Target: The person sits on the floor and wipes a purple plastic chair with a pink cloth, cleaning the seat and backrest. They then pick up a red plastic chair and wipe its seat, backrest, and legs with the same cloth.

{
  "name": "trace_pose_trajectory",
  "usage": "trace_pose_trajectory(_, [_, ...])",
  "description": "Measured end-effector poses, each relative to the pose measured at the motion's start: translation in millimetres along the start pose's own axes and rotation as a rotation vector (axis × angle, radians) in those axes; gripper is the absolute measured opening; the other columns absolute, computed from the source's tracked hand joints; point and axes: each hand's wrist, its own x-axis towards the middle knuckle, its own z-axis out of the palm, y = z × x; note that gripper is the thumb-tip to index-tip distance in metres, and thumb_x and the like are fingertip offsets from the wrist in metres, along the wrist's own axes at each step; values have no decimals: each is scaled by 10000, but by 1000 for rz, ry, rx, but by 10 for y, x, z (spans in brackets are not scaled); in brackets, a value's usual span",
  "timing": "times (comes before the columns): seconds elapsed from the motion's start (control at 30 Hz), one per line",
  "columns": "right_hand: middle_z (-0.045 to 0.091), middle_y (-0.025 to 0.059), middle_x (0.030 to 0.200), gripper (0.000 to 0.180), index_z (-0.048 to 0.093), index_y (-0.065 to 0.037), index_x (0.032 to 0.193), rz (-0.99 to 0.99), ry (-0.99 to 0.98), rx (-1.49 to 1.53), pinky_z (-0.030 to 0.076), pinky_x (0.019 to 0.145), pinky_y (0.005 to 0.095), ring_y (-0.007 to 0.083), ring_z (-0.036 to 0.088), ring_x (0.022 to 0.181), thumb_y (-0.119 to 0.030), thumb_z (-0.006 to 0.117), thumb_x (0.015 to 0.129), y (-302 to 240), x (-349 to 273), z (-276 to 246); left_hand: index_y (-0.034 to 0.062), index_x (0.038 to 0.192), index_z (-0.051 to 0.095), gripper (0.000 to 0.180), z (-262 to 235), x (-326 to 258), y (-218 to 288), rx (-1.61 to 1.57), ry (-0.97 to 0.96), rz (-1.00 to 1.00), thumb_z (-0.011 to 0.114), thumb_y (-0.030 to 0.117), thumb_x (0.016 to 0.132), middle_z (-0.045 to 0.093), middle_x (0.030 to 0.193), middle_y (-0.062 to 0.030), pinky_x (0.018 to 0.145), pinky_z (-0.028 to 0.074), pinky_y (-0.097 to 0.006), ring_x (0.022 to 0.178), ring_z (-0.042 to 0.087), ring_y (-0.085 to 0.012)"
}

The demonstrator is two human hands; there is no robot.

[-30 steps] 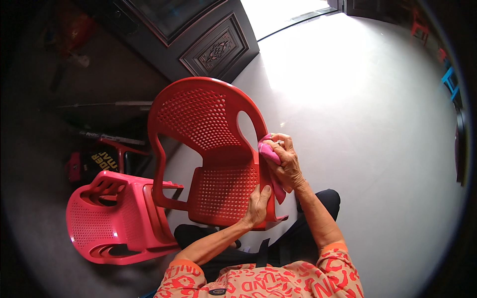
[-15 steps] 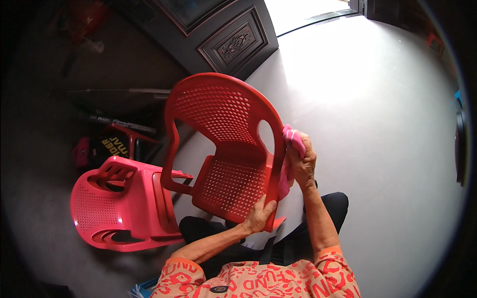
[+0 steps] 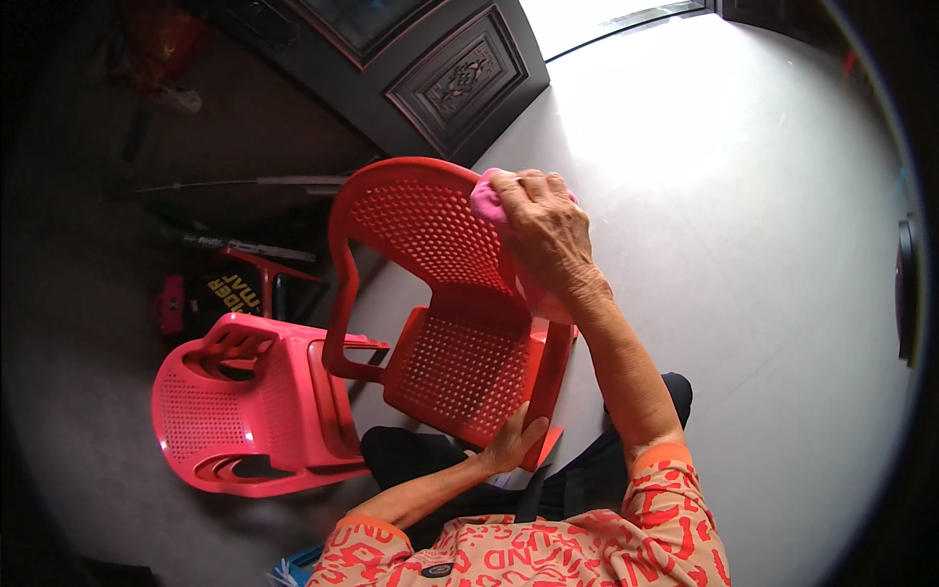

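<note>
A red plastic armchair (image 3: 460, 372) with a perforated back and seat stands in front of me, between my knees. My left hand (image 3: 515, 441) grips the near end of its right armrest, thumb on top. Up at the right edge of the backrest, my right hand (image 3: 548, 223) presses a pink cloth (image 3: 492, 203) against the rim, fingers bent over it. Part of the cloth hangs below the palm, along the chair's side. My right forearm and hand hide some of the backrest edge and the upper armrest.
To the left lie stacked pink plastic chairs (image 3: 235, 411), tipped on their side. Behind them are a black bag with yellow lettering (image 3: 230, 293) and a red-framed stool (image 3: 279, 269). A dark carved door (image 3: 460, 78) stands ajar ahead; pale floor (image 3: 763, 293) stretches right.
My right hand has moved with the pink cloth from the chair's right side up and leftward onto the backrest's upper rim. My left hand keeps its hold on the armrest.
</note>
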Motion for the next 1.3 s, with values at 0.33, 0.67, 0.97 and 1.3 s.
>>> trace_pose_trajectory(0.33, [566,216,1094,731,401,6,1372,188,46,138,505,772,439,386,550,1004,-50,696,706,81,-1197,10,1,1138,436,409,62,101,391,-5,94,-165,627,251,876,585,941,-149,788,477,-351,879,577,-212])
trace_pose_trajectory(0.67, [586,147,1066,563,492,-48,1259,136,-178,8,520,737,434,337,576,970,-79,685,730,-17,-171,26,25,1082,422,398,126,124,84,143,167,-21,670,165,805,584,804,-140,662,510,-384,722,625,-269])
trace_pose_trajectory(0.97, [665,118,790,255,631,-90,810,341,-331,121,505,697,447,302,664,782,-337,612,873,-194,480,52,2,1053,450,359,96,107,69,174,258,130,674,117,798,601,782,-177,599,518,-384,688,646,-290])
trace_pose_trajectory(1.3, [594,88,711,110,565,-61,754,-189,105,59,501,656,394,257,608,728,-146,634,745,-1088,640,-161,27,1253,423,553,-345,712,-100,45,152,-46,695,262,833,585,1046,-204,814,500,-376,943,606,-289])
